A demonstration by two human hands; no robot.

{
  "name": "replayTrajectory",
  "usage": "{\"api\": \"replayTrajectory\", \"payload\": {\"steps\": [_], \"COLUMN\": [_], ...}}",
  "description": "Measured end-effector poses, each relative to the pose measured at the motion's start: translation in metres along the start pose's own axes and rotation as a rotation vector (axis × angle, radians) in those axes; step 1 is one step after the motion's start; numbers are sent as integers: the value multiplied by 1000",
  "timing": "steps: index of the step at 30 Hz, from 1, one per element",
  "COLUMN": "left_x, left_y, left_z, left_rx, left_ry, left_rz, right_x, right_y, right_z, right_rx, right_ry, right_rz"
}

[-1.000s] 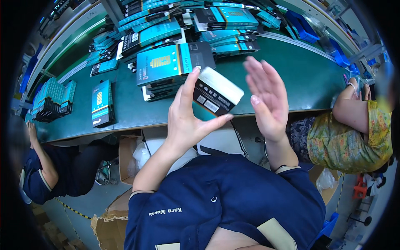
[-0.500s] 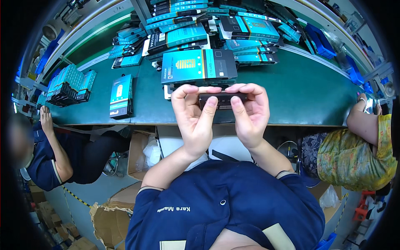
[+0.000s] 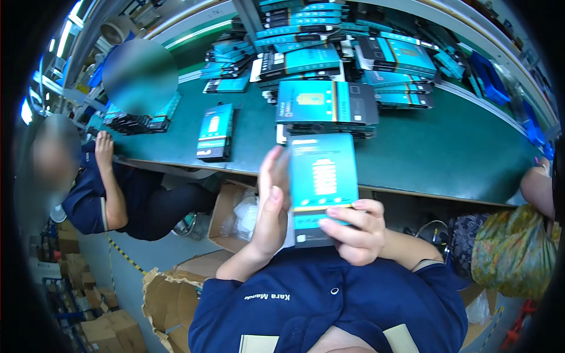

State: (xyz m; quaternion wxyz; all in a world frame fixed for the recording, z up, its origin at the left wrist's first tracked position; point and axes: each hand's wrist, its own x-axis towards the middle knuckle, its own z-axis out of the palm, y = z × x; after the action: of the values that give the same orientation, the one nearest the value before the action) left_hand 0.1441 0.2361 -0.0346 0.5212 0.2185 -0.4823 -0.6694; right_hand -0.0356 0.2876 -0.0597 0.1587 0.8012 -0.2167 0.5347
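Note:
A flat teal-and-black product box is held up over the table's near edge, its printed front facing me. My right hand grips it by the lower right side, with fingers across the front. At the box's left edge is my left hand, fingers stretched upward and slightly blurred; whether it touches the box I cannot tell. Just beyond lies a short stack topped by a similar teal box. Another teal box lies by itself to the left on the green table.
Piles of teal boxes fill the table's back. Blue bins line the back right. A seated person is at the left, another person in a patterned yellow top at the right. An open carton stands under the table edge.
The box was edge-on between both hands and now shows its front, lower and nearer me. My left hand has let its fingers open. The view has shifted, moving the scene rightward.

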Motion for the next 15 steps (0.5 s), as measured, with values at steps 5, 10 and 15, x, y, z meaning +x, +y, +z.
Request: {"api": "replayTrajectory", "payload": {"steps": [5, 10, 15], "left_x": [17, 76, 110], "left_y": [42, 73, 51], "left_z": [-43, -203, -169], "left_rx": [434, 1650, 1562], "left_ry": [319, 398, 238], "left_rz": [158, 137, -152], "right_x": [27, 70, 66], "right_y": [27, 82, 144], "right_z": [23, -16, -57], "right_rx": [128, -178, -30], "right_ry": [-261, -174, -535], "right_rz": [64, 327, 535]}}
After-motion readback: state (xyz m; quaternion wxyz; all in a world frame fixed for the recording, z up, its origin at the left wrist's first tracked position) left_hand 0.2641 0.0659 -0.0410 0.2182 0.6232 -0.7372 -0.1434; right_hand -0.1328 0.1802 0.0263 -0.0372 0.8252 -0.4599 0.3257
